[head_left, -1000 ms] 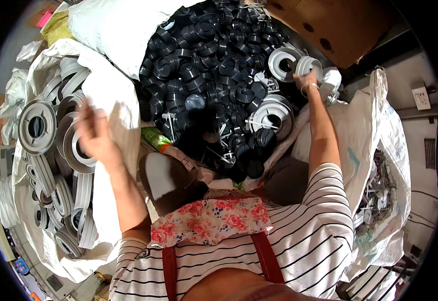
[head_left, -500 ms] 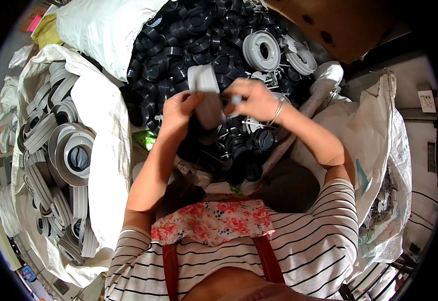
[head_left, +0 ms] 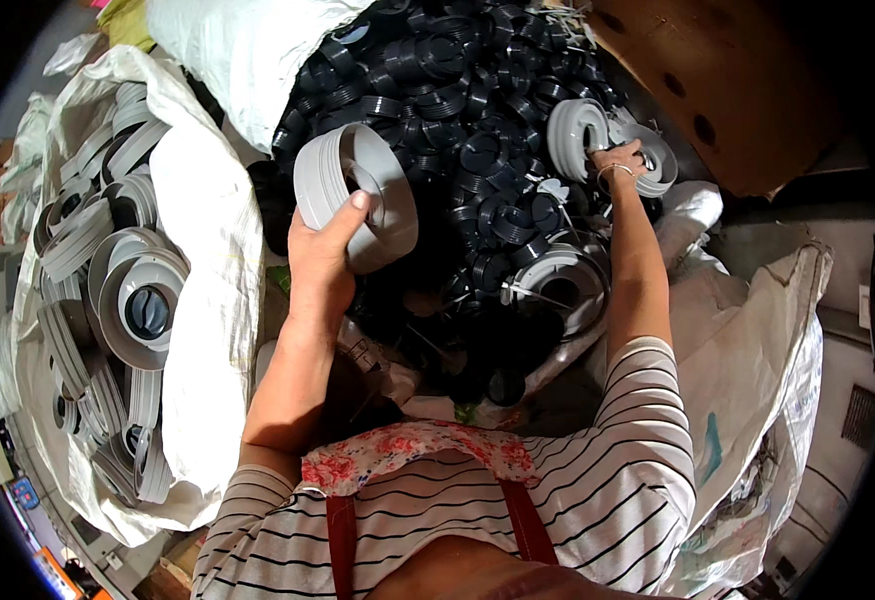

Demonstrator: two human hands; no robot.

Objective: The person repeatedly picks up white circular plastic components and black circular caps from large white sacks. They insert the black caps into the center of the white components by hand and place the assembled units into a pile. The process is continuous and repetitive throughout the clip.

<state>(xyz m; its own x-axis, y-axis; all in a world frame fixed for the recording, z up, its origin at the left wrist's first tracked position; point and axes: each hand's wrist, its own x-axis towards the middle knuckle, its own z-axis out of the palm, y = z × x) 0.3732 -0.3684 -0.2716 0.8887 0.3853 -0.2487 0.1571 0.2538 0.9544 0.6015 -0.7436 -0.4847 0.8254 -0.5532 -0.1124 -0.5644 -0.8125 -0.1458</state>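
Observation:
My left hand (head_left: 322, 262) grips a wide grey plastic ring (head_left: 322, 180) with ridged sides, thumb over its near rim. It holds the ring tilted above a heap of black plastic caps (head_left: 437, 130). My right arm stretches to the heap's far right edge. There my right hand (head_left: 619, 162) is closed at the rim of another grey ring (head_left: 564, 138), beside a second grey ring (head_left: 663, 160). Part of its grip is hidden. Another grey ring part (head_left: 595, 290) lies lower on the heap, among thin white plastic bits.
At the left, a white woven sack (head_left: 207, 400) bulges with grey rings, some with black centres. Another white sack (head_left: 227, 50) lies across the heap's far left. A brown cardboard sheet (head_left: 727, 90) borders the far right, and an opened pale sack (head_left: 747, 330) stands at the right.
My hands have moved apart. My left hand holds the grey ring, now tilted, further left. My right hand has left it and reached far right to the other grey rings.

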